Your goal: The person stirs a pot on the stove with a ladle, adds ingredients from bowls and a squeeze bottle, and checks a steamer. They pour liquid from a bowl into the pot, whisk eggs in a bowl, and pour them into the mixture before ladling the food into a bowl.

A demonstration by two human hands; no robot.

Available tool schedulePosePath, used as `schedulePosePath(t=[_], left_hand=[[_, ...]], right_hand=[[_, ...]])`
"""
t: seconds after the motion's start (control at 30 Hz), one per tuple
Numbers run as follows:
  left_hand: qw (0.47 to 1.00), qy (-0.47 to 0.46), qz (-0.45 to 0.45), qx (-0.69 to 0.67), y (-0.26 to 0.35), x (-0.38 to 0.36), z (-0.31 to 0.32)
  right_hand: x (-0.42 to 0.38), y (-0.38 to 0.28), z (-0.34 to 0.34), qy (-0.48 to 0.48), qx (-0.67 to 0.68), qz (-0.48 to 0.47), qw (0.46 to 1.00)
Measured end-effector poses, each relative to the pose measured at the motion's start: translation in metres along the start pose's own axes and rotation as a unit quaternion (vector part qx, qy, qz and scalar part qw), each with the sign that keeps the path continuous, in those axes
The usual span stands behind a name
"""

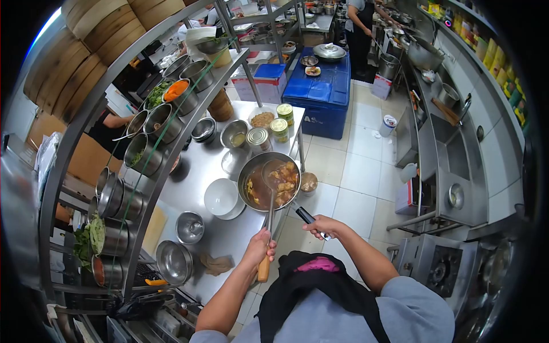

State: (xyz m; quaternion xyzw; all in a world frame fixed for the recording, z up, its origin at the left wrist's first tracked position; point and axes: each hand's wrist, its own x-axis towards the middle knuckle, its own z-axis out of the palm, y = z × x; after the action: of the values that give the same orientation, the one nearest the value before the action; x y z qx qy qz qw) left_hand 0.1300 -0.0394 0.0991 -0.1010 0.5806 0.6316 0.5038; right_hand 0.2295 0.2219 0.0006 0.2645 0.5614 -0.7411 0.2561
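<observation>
A deep pan [245, 197] of brown stew with chunks sits at the right edge of the steel table. My left hand [260, 249] is closed round the wooden-ended handle of a ladle [270, 212], whose bowl lies in the stew. Below and right of the pan, my right hand [322, 227] grips the pan's black handle [305, 215]. White bowls [221, 196] are stacked just left of the pan. Behind it stand several tins, one of them a large can [258, 137].
A steel shelf [194, 116] holding metal pots of vegetables runs along the left. Small steel bowls [190, 227] and a brown cloth [216, 263] lie on the table. A blue chest [317, 97] stands ahead, a sink [457, 148] at right. Other people work farther back.
</observation>
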Motion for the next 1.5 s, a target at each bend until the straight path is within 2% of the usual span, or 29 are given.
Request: schedulePosePath(t=[0.13,0.2,0.23,0.3,0.63,0.83,1.03,1.13,1.23,1.37,1.5], left_hand=[[0.992,-0.051,-0.048,-0.105,0.002,-0.014,0.000],[0.965,-0.104,-0.096,-0.221,0.007,-0.025,-0.004],[0.965,-0.103,-0.096,-0.221,0.010,-0.029,-0.008],[0.922,-0.173,-0.162,-0.305,0.016,-0.034,-0.018],[0.928,-0.157,-0.119,-0.315,0.020,-0.067,-0.045],[0.941,-0.123,-0.070,-0.307,0.040,-0.112,-0.044],[0.968,-0.098,-0.002,-0.230,0.045,-0.128,-0.040],[0.966,-0.067,-0.031,-0.248,0.020,-0.096,-0.049],[0.958,-0.087,-0.057,-0.268,0.006,-0.083,-0.049],[0.950,-0.117,-0.050,-0.284,0.003,-0.094,-0.050],[0.952,-0.108,-0.032,-0.286,0.008,-0.111,-0.043]], right_hand=[[-0.004,-0.005,0.001,-0.001,0.001,0.011,1.000],[-0.003,-0.003,0.000,-0.002,-0.001,0.003,1.000],[-0.002,-0.002,0.000,-0.003,-0.001,0.003,1.000],[-0.002,-0.002,0.001,-0.001,0.008,0.009,1.000],[-0.001,-0.001,0.004,0.000,0.014,0.003,1.000],[0.007,0.006,0.002,0.003,-0.018,0.004,1.000],[0.006,0.004,0.000,0.005,-0.034,0.002,0.999],[0.007,0.002,0.001,0.007,-0.029,0.003,1.000],[0.006,0.004,-0.001,0.019,-0.032,-0.002,0.999],[0.003,0.001,-0.001,0.018,-0.034,-0.001,0.999],[0.005,0.004,-0.002,0.011,-0.026,-0.005,1.000]])
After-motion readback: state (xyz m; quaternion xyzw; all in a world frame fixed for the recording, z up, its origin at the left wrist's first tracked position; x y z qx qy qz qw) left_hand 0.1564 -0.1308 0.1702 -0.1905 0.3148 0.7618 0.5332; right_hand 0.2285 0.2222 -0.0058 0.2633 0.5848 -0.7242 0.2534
